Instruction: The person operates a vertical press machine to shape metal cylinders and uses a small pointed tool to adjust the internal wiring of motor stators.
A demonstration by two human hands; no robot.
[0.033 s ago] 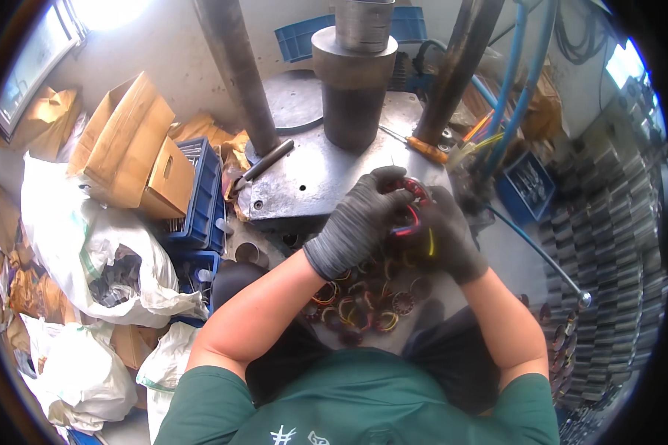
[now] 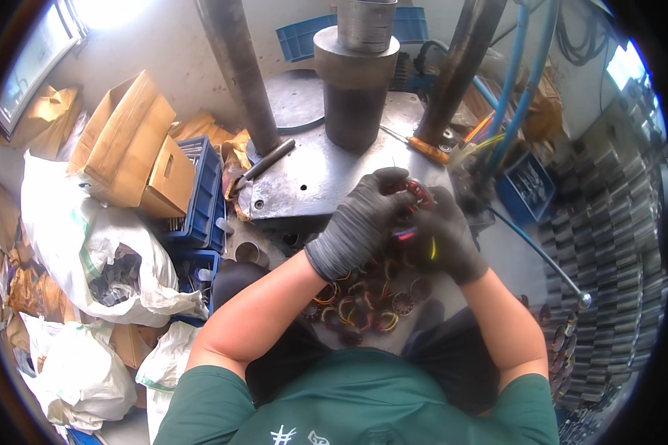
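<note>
the left hand [image 2: 360, 222] pinches a red ring [image 2: 424, 194]; the right hand [image 2: 454, 239] (blurred, grip unclear) sits at its four o'clock. a hard tug could strain the yellow wire [image 2: 433, 250].

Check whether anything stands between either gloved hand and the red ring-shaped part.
Nothing visible does: the left hand grips the red ring-shaped part directly, and the right hand is close against it, by its coloured wires. Blur hides the right hand's exact contact.

White marks [image 2: 281, 435] (unreadable) on green shirt [image 2: 349, 386].
</note>
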